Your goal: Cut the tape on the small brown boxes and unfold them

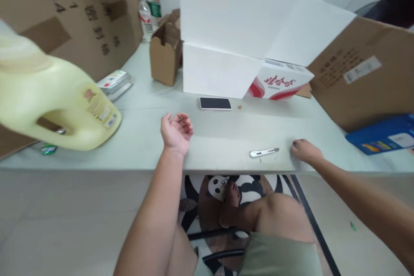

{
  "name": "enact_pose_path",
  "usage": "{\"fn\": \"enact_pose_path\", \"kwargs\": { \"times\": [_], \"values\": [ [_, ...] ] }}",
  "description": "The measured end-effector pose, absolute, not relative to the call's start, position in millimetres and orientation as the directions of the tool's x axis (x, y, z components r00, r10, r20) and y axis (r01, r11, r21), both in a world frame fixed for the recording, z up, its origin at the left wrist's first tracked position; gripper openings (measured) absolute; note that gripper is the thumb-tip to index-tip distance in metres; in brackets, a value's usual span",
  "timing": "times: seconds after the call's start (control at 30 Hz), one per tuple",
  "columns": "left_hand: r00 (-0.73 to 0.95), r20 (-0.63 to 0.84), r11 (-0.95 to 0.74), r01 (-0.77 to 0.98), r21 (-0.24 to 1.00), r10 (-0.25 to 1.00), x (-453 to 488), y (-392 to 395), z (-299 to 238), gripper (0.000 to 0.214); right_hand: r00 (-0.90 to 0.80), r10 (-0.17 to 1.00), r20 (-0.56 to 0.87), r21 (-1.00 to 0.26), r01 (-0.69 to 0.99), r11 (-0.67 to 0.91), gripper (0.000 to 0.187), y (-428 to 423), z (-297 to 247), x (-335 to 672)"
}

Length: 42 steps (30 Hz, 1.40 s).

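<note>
My left hand [176,131] rests on the pale green table [142,146], palm up, fingers loosely curled and apart, holding nothing. My right hand [305,152] lies near the table's front edge, fingers bent down onto the surface, empty. A small silver box cutter [263,152] lies just left of my right hand, not touched. A black phone [215,103] lies flat beyond my left hand. A big pale yellow jug [54,99] with a handle lies on its side at the left.
An open white carton with red print [258,56] stands at the back. Brown cardboard boxes sit at the left [74,13], middle [165,51] and right [365,69]. Two water bottles [149,4] stand behind. A blue packet [384,134] lies at the right edge.
</note>
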<state>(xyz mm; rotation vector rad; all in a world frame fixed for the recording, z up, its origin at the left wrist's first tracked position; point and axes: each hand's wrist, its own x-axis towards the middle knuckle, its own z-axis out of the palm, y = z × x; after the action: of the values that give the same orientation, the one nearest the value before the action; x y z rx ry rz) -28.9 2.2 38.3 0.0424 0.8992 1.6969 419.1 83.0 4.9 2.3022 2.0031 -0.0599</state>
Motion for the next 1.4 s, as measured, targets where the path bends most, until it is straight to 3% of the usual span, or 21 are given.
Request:
{"fn": "enact_pose_path", "kwargs": {
  "times": [0.23,0.4,0.53,0.67,0.77,0.9,1.03,1.13,1.17,1.23,1.33,1.4],
  "values": [
    [-0.294,-0.335,-0.086,-0.851,0.518,0.895,-61.4,-9.8,40.5,0.051,-0.266,0.964,0.029,0.025,0.964,0.265,0.042,145.8,54.6,251.0],
    [-0.188,-0.152,-0.065,-0.807,0.587,0.97,-77.6,-16.1,40.2,0.05,-0.582,0.808,0.087,-0.031,0.809,0.587,0.044,177.6,69.0,74.2],
    [-0.136,-0.105,-0.042,-0.782,0.622,0.985,-83.4,-16.6,37.7,0.049,-0.699,0.679,0.224,-0.04,0.69,0.723,0.051,214.3,84.1,-37.0],
    [-0.223,-0.115,-0.096,-0.753,0.651,0.968,-85.8,-15.2,33.2,0.046,-0.678,0.664,0.316,-0.264,0.609,0.748,0.031,270.0,87.4,-90.3],
    [-0.355,-0.149,-0.168,-0.719,0.674,0.923,-87.0,-14.4,31.0,0.047,-0.691,0.637,0.342,-0.384,0.516,0.766,0.045,292.4,79.5,-96.5],
    [-0.536,-0.162,-0.271,-0.637,0.722,0.828,-88.7,-14.2,29.2,0.044,-0.668,0.609,0.428,-0.34,0.505,0.793,0.023,255.3,70.5,-62.9],
    [-0.827,-0.082,-0.436,-0.375,0.818,0.556,-92.5,-16.4,26.1,0.031,-0.593,0.562,0.577,-0.307,0.48,0.822,0.005,159.9,74.0,19.2],
    [-0.923,0.009,-0.468,-0.186,0.864,0.384,-94.2,-19.6,24.9,0.02,-0.426,0.585,0.69,-0.33,0.534,0.778,0.015,84.8,74.9,97.8],
    [-0.919,0.058,-0.477,-0.148,0.866,0.39,-93.0,-20.9,25.2,0.018,-0.337,0.59,0.734,-0.354,0.552,0.755,0.02,62.9,72.2,122.9],
    [-0.822,0.182,-0.494,-0.135,0.859,0.539,-86.2,-23.6,26.9,0.019,-0.121,0.658,0.744,-0.493,0.565,0.661,0.02,26.1,61.4,165.9],
    [-0.449,0.278,-0.425,-0.268,0.865,0.849,-65.0,-26.9,30.5,0.037,0.089,0.745,0.661,-0.686,0.473,0.552,0.011,-10.0,36.2,206.3],
    [-0.247,0.236,-0.317,-0.373,0.872,0.94,-47.9,-27.4,31.6,0.044,0.151,0.771,0.619,-0.756,0.383,0.531,0.007,-21.0,18.7,219.7]
  ]
}}
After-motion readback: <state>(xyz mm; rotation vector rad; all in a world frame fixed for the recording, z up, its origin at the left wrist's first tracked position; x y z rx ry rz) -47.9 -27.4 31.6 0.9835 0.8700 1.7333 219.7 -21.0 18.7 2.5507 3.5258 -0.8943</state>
